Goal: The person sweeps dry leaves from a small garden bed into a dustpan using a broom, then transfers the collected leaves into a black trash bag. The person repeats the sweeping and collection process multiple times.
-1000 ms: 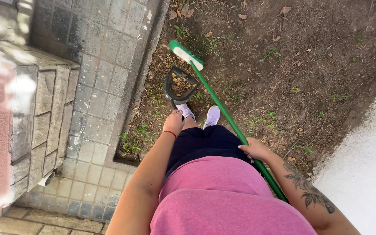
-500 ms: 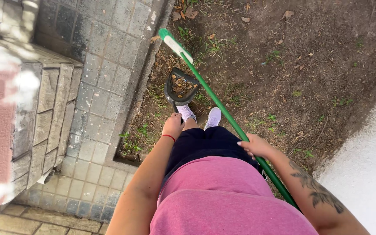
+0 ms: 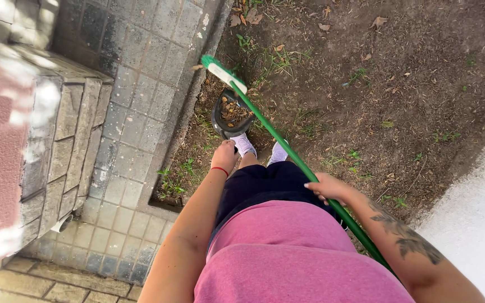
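Holding the black plastic dustpan (image 3: 229,116) low on the soil with our left hand (image 3: 224,157) wrapped round its handle, we sweep leaves inward gently, right hand (image 3: 328,188) gripping the long green broom (image 3: 287,150).

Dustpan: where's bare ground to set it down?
Open dirt lies right of the broom, up to the pale pavement. It is crowded around the dustpan, with broom head, shoes and grass by the curb.
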